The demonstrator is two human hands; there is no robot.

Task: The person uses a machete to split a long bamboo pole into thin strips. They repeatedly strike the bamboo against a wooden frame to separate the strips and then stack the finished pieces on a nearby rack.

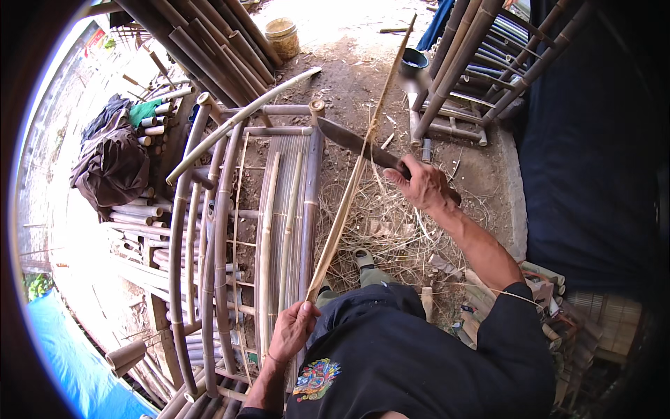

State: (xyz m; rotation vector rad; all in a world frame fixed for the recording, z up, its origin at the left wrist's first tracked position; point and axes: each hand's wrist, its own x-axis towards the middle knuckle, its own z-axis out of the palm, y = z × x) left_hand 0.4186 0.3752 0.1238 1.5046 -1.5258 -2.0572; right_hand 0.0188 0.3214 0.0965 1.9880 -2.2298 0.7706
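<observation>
My left hand [292,329] is closed around the near end of a long, pale bamboo strip [343,216], which slants up and away to the right across the view. In my right hand [423,184] is the handle of a machete [349,138], its dark, broad blade pointing left. The blade crosses the strip at a knot-like node partway along; whether it cuts into it I cannot tell. Left of the strip stands a bamboo bench [314,160] with a slatted seat, and a few loose strips [269,209] lie along it.
Bamboo shavings [391,223] litter the dirt floor around my feet. A loose pole [244,122] rests across the bench frame. Another bamboo frame [453,77] stands at the far right, near a dark bucket [413,60]. Bamboo poles [216,42] lean at the far left beside a yellowish bucket [282,38].
</observation>
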